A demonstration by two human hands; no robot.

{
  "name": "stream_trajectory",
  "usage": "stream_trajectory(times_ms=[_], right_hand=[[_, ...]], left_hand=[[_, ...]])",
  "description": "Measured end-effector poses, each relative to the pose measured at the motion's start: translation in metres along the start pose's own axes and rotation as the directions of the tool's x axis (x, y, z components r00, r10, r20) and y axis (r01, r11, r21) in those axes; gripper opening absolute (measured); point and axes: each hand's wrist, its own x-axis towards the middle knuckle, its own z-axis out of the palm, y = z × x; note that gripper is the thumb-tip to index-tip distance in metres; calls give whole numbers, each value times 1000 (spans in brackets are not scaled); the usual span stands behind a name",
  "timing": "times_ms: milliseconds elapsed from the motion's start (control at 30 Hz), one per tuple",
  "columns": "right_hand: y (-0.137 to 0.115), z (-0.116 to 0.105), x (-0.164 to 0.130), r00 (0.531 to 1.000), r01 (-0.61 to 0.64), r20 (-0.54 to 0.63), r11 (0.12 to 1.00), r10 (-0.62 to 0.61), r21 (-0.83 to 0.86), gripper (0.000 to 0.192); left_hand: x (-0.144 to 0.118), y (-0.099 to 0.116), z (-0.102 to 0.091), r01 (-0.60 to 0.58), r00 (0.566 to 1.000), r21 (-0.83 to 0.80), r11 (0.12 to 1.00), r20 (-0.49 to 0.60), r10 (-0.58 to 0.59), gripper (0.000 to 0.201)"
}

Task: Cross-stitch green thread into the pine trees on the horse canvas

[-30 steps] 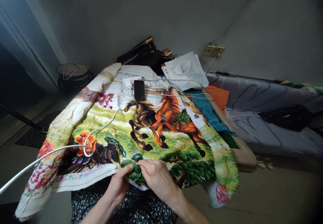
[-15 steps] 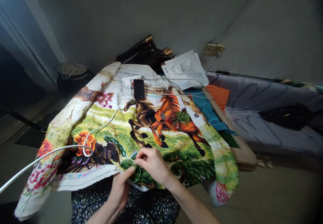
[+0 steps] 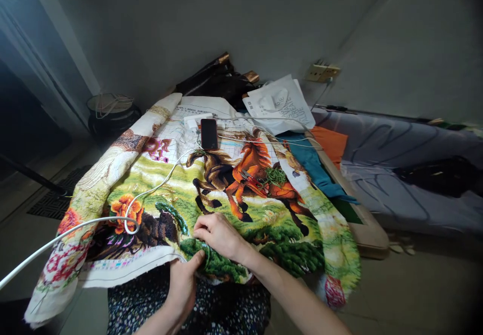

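The right hand (image 3: 217, 234) lay on top of the embroidered cloth (image 3: 181, 194), its fingers curled narrow and pinched together at the dark green stitched patch near the cloth's near edge; whether a needle sat in the pinch could not be told. Just below it, the left hand (image 3: 184, 284) gripped that same near edge from underneath, thumb pressed up onto the green stitching, so the two hands nearly touched.

The cloth was a large, densely stitched picture: brown and orange horses beyond the right hand, green trees and grass around it, orange flowers off to the left hand's side, with pale unworked grid fabric farther away. It draped over a counter and spilled down toward the person's dark flowered lap.

A white cable (image 3: 75, 227) looped across the cloth left of the hands. Beyond the right hand, a tangle of green thread (image 3: 275, 175) rested on the horses, and farther off a dark phone (image 3: 209, 134) lay flat. Printed white paper (image 3: 281, 104) sat at the far end, with teal and orange fabric (image 3: 320, 154) beside it. The walls were plain grey, with a wall socket (image 3: 322, 72) above the far right corner.
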Motion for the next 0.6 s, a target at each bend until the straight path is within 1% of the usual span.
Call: stream_trajectory(times_ms=[100,333,467,600], right_hand=[[-2,2,5,999,-25,39,999,26,-46,13],[-2,3,11,994,-107,32,993,108,-49,13],[-2,1,14,991,-121,58,991,124,-49,13],[-3,0,17,987,-130,86,990,134,-51,15]], left_hand=[[0,0,0,-1,1000,15,1000,-12,1,68],[4,-3,-2,-3,999,47,999,-47,5,64],[5,-6,-3,-32,998,68,997,-57,36,62],[6,-6,-3,-28,998,85,996,-60,34,61]])
